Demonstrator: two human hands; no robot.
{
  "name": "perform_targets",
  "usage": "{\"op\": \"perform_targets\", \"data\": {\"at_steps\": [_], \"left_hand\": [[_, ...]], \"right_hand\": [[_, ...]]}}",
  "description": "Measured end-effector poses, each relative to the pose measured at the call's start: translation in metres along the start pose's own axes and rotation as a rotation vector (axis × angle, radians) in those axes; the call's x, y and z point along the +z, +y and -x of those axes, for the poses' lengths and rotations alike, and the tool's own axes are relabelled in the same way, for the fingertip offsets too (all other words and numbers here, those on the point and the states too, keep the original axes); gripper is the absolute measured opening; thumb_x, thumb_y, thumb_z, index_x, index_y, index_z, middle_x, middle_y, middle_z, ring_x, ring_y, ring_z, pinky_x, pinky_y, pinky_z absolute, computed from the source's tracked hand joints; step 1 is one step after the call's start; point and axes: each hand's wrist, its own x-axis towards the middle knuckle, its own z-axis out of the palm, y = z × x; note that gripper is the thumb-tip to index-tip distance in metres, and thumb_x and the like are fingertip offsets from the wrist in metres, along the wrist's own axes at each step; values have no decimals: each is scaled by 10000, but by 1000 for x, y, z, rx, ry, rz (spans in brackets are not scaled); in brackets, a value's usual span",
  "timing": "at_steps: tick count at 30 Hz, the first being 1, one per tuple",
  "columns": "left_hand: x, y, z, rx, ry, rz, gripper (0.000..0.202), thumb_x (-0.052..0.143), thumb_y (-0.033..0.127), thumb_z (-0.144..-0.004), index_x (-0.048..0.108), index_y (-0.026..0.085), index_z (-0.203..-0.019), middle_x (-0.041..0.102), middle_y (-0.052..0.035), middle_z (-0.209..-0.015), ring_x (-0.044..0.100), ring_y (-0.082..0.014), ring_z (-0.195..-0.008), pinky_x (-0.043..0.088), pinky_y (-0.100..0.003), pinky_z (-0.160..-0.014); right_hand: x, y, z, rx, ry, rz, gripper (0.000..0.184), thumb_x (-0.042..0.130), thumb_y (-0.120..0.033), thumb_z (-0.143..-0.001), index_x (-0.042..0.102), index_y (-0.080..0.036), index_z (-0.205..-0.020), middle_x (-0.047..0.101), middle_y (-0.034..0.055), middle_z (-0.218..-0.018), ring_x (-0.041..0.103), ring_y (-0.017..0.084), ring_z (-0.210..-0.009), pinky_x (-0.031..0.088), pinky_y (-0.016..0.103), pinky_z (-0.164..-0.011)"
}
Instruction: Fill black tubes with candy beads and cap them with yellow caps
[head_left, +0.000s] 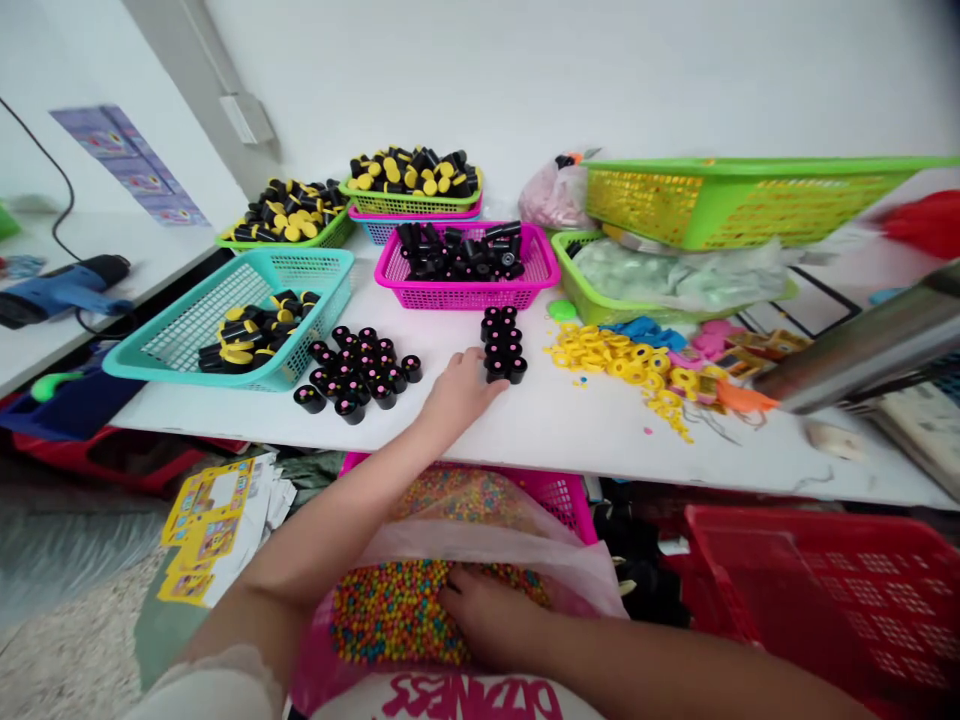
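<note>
My left hand (459, 388) rests on the white table, thumb and fingers apart against the left and front sides of a tight block of small black cylinders (504, 345) with pink dots on top. Left of it stands a looser group of similar black cylinders (364, 372). Below the table edge, my right hand (484, 612) is down in a clear bag of small multicoloured beads (397, 610) at my lap. Its fingers are curled and partly hidden; a small dark patch shows at the fingertips, and what they hold is unclear.
A pink basket (465, 292) of black cylinders stands behind the block. A turquoise basket (225, 262) of black-and-yellow pieces is at left. Yellow rings (637, 365) lie at right near a green basket (600, 298). A metal bar (870, 340) juts in at right; a red crate (840, 590) sits below.
</note>
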Motion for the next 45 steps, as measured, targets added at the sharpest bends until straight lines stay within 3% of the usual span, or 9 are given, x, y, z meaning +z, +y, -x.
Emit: {"op": "perform_targets", "data": {"at_steps": [4, 8, 12, 16, 20, 23, 27, 38, 45], "left_hand": [[22, 2, -21, -78, -17, -8, 415, 638, 456, -809, 545, 155, -1079, 660, -133, -1015, 646, -287, -914, 503, -402, -773], [-2, 2, 1, 11, -40, 37, 248, 658, 305, -780, 578, 164, -967, 668, -89, -975, 643, -219, -882, 503, -334, -784], [-53, -1, 66, 172, -169, 214, 249, 668, 237, -757, 611, 196, -996, 684, -11, -929, 639, -138, -798, 513, -244, -727], [-90, -18, 149, 156, -283, 230, 251, 661, 269, -786, 640, 242, -1034, 712, 8, -970, 662, -146, -853, 519, -258, -784], [-77, -43, 215, 48, -428, 208, 245, 672, 206, -737, 672, 250, -978, 733, 5, -974, 677, -173, -898, 524, -278, -814], [-56, -54, 242, -50, -487, 203, 285, 662, 157, -711, 692, 240, -982, 744, -1, -968, 682, -185, -902, 521, -289, -823], [-46, -57, 252, -127, -489, 233, 307, 681, 190, -719, 701, 226, -1023, 747, -12, -950, 682, -187, -862, 513, -286, -786], [-49, -58, 253, -90, -469, 315, 312, 672, 189, -743, 681, 223, -1054, 736, -18, -1027, 672, -201, -931, 507, -314, -837], [-62, -55, 255, -22, -367, 321, 301, 692, 239, -766, 672, 234, -1066, 737, -15, -1014, 682, -183, -924, 533, -306, -851]], "right_hand": [[4, 1, -5, -36, 0, 5, 371, 597, -191, -727, 622, -121, -1090, 630, 159, -1104, 632, 244, -919, 492, 287, -756], [-1, 3, -2, -35, 32, -63, 321, 542, -104, -712, 650, -126, -1014, 675, 134, -1030, 648, 232, -909, 478, 267, -743], [-11, -2, 6, 1, 42, -223, 342, 501, -44, -709, 677, -146, -983, 720, 90, -951, 661, 207, -887, 467, 248, -749], [-18, -8, 15, 42, 86, -394, 420, 492, -44, -767, 663, -160, -1134, 722, 76, -1040, 660, 188, -903, 480, 261, -793], [-30, -18, 24, 45, 99, -515, 312, 544, -152, -859, 665, -194, -1143, 711, 50, -1083, 648, 180, -952, 484, 294, -870], [-41, -28, 30, 7, 163, -493, 273, 536, -170, -889, 660, -209, -1130, 698, 42, -1108, 625, 176, -1021, 463, 321, -935], [-50, -44, 34, -69, 254, -305, 337, 466, -140, -927, 616, -221, -1218, 638, 58, -1202, 576, 170, -1112, 441, 334, -982], [-65, -78, 35, -211, 162, 119, 384, 296, -237, -1019, 564, -119, -1267, 569, 131, -1242, 444, 242, -1251, 383, 421, -1058], [-67, -59, 57, -119, 252, 56, 395, 372, -153, -972, 534, -241, -1320, 549, 70, -1299, 463, 223, -1236, 400, 416, -1041]]}}
